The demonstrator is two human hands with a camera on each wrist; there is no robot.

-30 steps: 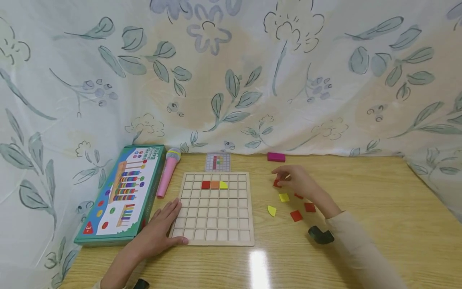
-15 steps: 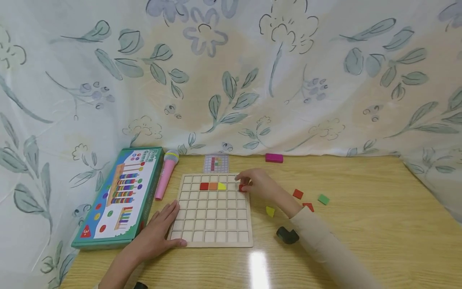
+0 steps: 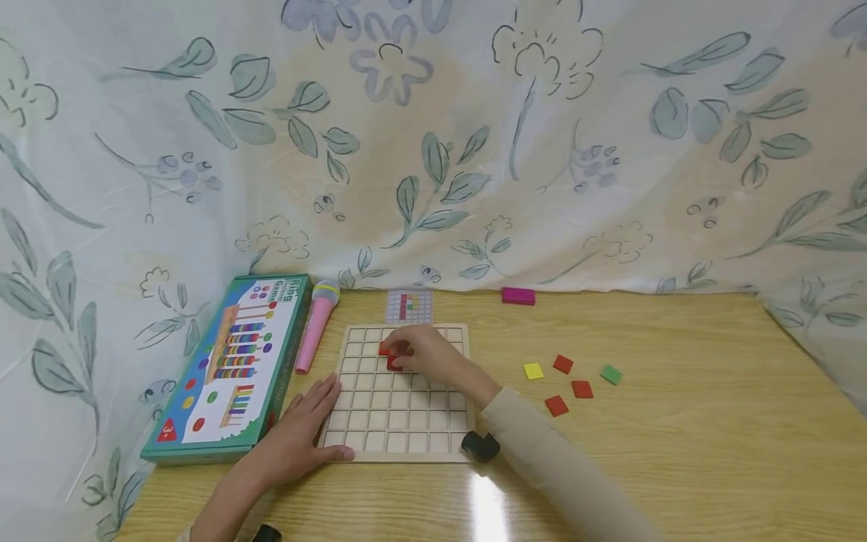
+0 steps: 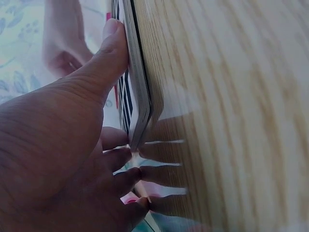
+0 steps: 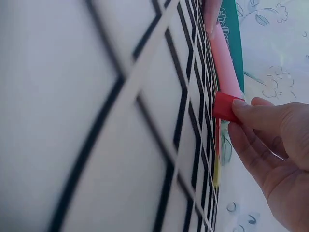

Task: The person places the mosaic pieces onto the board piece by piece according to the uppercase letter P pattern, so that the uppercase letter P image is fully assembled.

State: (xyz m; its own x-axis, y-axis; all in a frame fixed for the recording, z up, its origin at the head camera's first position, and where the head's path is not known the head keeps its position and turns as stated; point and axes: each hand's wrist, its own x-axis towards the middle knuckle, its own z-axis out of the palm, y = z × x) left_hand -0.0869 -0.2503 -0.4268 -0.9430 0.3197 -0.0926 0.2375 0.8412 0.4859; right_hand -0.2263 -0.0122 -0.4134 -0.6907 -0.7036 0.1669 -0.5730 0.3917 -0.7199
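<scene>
My right hand pinches a red square tile over the upper left of the wooden grid board. In the right wrist view, thumb and fingers grip that red tile by its side, right at the grid. Part of another red tile shows in the board's second row; my fingers hide the tiles beside it. With straight fingers along the board's left edge and thumb at its front corner, my left hand rests there. The left wrist view shows the thumb against the board's side.
Right of the board lie several loose red tiles, a yellow tile and a green tile. A pattern card and a magenta block are at the back. A pink microphone and a game box stand left.
My right hand has moved left from the loose tiles to the board's upper left, carrying the red tile. My left hand has stayed at the board's edge.
</scene>
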